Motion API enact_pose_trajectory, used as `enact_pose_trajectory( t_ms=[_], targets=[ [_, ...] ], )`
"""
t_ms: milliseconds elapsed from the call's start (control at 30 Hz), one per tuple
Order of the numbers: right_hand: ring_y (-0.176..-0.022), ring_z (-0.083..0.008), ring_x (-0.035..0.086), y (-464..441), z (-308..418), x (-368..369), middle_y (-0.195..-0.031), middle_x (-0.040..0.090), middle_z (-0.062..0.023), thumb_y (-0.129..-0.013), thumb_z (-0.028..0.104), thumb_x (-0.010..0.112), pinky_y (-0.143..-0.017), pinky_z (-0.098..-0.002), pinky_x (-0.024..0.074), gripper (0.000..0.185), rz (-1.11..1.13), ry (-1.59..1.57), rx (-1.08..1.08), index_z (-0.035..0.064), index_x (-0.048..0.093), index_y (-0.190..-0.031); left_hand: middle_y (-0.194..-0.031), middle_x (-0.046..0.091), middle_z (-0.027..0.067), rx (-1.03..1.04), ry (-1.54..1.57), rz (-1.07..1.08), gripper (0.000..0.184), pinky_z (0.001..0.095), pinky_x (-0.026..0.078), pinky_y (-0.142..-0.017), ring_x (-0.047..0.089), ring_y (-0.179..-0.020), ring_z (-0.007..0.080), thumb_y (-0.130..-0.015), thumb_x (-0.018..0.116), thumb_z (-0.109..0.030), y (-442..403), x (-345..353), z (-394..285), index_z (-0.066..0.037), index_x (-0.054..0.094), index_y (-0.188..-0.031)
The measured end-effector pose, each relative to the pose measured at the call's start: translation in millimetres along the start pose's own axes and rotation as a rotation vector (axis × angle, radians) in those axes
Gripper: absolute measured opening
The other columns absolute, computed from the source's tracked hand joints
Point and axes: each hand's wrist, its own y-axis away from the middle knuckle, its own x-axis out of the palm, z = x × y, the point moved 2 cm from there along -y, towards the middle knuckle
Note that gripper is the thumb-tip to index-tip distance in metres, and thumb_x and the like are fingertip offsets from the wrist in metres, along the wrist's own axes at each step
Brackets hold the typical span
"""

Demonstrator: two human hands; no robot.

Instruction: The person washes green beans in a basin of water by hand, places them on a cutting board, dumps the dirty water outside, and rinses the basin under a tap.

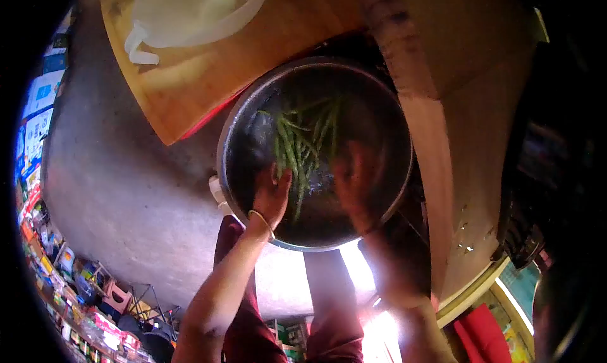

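Note:
Long green beans (291, 145) lie in a loose heap inside a big round dark basin (243, 208) with a pale metal rim. Water seems to glint around them. My left hand (272, 192), a bangle at its wrist, reaches over the near rim, thumb and fingers closed about the lower ends of some beans at the left of the heap. On the right side of the basin, my right hand (355, 176) is low inside, close to the beans. Shadow and motion blur hide its fingers, so I cannot tell whether it grips anything.
A wooden board or tabletop (180, 78) carries a white plastic container (190, 22) with a handle, beyond the basin to the left. Brown cardboard (468, 135) stands close on the right. Grey floor (120, 173) spreads left, with packed goods (82, 300) along its edge.

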Motion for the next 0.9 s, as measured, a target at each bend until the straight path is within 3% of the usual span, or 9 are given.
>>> enact_pose_trajectory(
  t_ms=[33,133,233,333,467,533,633,733,900],
  targets=[
    [-0.109,-0.0314,0.039,-16,-5,-6,-0.112,0.046,-0.0181,-0.081,0.028,0.050,-0.097,-0.0397,0.0232,0.042,0.002,-0.005,0.003,0.0020,0.043,-0.113,-0.125,0.034,0.0222,0.210,-0.400,-0.075,0.056,0.0333,0.027,-0.095,0.035,-0.116,0.0266,-0.084,0.047,-0.035,-5,-11,-4,0.002,0.030,-0.123],
    [-0.104,-0.0317,0.044,-44,-16,-5,-0.109,0.049,-0.0166,-0.082,0.028,0.048,-0.095,-0.0380,0.0269,0.038,-0.174,0.026,0.066,0.0019,0.045,-0.110,-0.122,0.039,0.0210,0.392,-0.140,-0.194,0.055,0.0327,0.029,-0.094,0.039,-0.113,0.0266,-0.083,0.050,-0.033,-40,-19,1,0.003,0.033,-0.122],
    [-0.105,-0.0327,0.043,-39,-4,39,-0.110,0.048,-0.0171,-0.084,0.030,0.047,-0.093,-0.0382,0.0295,0.040,-0.120,0.917,-0.428,0.0003,0.045,-0.110,-0.118,0.043,0.0182,0.113,0.204,-0.049,0.055,0.0322,0.030,-0.093,0.040,-0.111,0.0246,-0.081,0.054,-0.030,-53,-4,-35,0.003,0.035,-0.120],
    [-0.105,-0.0361,0.043,-20,-3,93,-0.119,0.039,-0.0258,-0.082,0.037,0.047,-0.090,-0.0392,0.0326,0.057,0.225,-0.146,0.424,-0.0050,0.037,-0.119,-0.115,0.047,0.0139,0.023,0.480,0.039,0.053,0.0295,0.033,-0.089,0.043,-0.104,0.0192,-0.084,0.047,-0.039,-77,22,-19,0.001,0.039,-0.118],
    [-0.105,-0.0368,0.043,-11,55,72,-0.117,0.040,-0.0259,-0.086,0.033,0.039,-0.090,-0.0406,0.0330,0.049,0.032,-0.441,0.405,-0.0061,0.040,-0.115,-0.113,0.048,0.0084,0.203,0.639,0.195,0.052,0.0261,0.035,-0.085,0.045,-0.097,0.0142,-0.087,0.037,-0.045,-53,28,-55,-0.003,0.043,-0.116],
    [-0.108,-0.0384,0.040,-17,43,71,-0.120,0.038,-0.0253,-0.085,0.030,0.042,-0.092,-0.0430,0.0298,0.046,0.231,-0.394,0.605,-0.0071,0.041,-0.113,-0.109,0.050,0.0048,-0.188,0.902,0.086,0.048,0.0248,0.035,-0.085,0.046,-0.095,0.0129,-0.087,0.038,-0.043,-36,33,-51,-0.005,0.045,-0.116],
    [-0.107,-0.0396,0.040,-14,25,85,-0.122,0.037,-0.0247,-0.085,0.028,0.042,-0.093,-0.0431,0.0281,0.045,-0.101,-0.316,0.262,-0.0068,0.041,-0.113,-0.109,0.050,0.0035,-0.228,0.810,0.113,0.046,0.0241,0.034,-0.085,0.046,-0.097,0.0131,-0.087,0.041,-0.041,-32,37,-44,-0.006,0.045,-0.116],
    [-0.118,-0.0346,0.029,-3,75,63,-0.128,0.031,-0.0209,-0.090,0.031,0.026,-0.098,-0.0385,0.0219,0.048,0.023,-0.477,0.140,0.0010,0.027,-0.127,-0.115,0.047,0.0044,-0.069,1.142,0.375,0.047,0.0244,0.034,-0.087,0.044,-0.101,0.0132,-0.086,0.044,-0.039,-52,34,-20,-0.005,0.043,-0.118],
    [-0.111,-0.0339,0.036,-15,18,64,-0.124,0.037,-0.0184,-0.088,0.029,0.035,-0.094,-0.0407,0.0258,0.045,0.206,-0.017,0.109,0.0011,0.034,-0.123,-0.116,0.045,0.0070,-0.072,0.775,0.168,0.051,0.0279,0.032,-0.089,0.043,-0.103,0.0173,-0.084,0.048,-0.037,-23,21,-37,-0.003,0.038,-0.120]
  ],
)
